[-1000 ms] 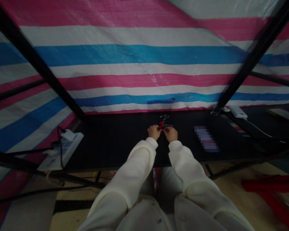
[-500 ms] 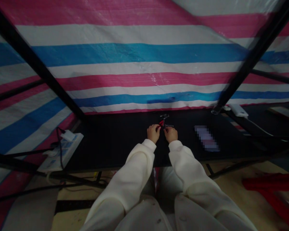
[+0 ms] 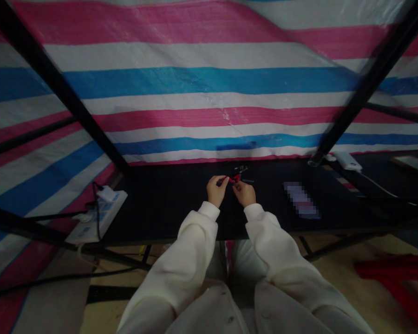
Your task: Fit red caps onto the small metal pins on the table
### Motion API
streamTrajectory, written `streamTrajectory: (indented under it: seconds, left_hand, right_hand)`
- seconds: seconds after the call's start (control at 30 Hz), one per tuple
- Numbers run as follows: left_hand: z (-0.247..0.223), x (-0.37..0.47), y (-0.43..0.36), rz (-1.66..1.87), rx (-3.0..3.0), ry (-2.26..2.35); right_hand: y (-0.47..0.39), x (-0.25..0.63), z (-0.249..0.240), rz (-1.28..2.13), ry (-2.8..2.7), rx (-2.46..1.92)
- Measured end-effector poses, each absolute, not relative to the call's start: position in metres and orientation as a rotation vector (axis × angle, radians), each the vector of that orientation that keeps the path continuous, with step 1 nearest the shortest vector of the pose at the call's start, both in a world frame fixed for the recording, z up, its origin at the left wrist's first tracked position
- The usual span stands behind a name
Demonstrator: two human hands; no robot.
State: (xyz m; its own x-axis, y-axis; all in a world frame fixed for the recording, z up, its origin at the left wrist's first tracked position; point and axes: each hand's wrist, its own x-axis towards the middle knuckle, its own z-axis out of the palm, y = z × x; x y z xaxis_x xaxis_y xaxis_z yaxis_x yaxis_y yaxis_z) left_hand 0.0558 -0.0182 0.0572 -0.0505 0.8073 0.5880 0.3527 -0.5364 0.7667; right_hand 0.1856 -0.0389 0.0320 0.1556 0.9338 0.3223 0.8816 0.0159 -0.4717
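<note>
My left hand [image 3: 216, 189] is closed in a pinch on a small red and dark object [image 3: 236, 178], too small and dim for me to tell its kind. Beside it, my right hand [image 3: 244, 193] has its fingers closed at the near right side of the same object; what lies between those fingertips is mostly hidden. Just beyond both hands, some small shiny metallic pieces [image 3: 241, 168] lie on the black tabletop [image 3: 167, 199]. A thin dark stick-like piece [image 3: 248, 181] shows to the right, close to my right hand.
A blurred-out phone-like slab [image 3: 301, 200] lies to the right. At the left edge sits a white power strip [image 3: 106, 215] with plugs and cords. A white adapter [image 3: 348, 161] with a cable is at far right. Black frame posts [image 3: 348, 106] and a striped sheet [image 3: 202, 83] enclose the table.
My left hand has shifted slightly left and turned, drawing a little away from my right hand. More of the red object shows between them. The whole view has shifted slightly.
</note>
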Motion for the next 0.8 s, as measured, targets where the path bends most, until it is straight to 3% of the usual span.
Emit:
streamTrajectory:
  seconds: [0.3, 0.8]
  left_hand:
    - [0.088, 0.039, -0.049, 1.738, 1.732, 1.243]
    - [0.108, 0.013, -0.074, 1.507, 2.073, 1.419]
  right_hand:
    - [-0.052, 0.161, 0.049, 0.133, -1.691, -1.695]
    - [-0.079, 0.131, 0.095, 0.070, -1.817, -1.688]
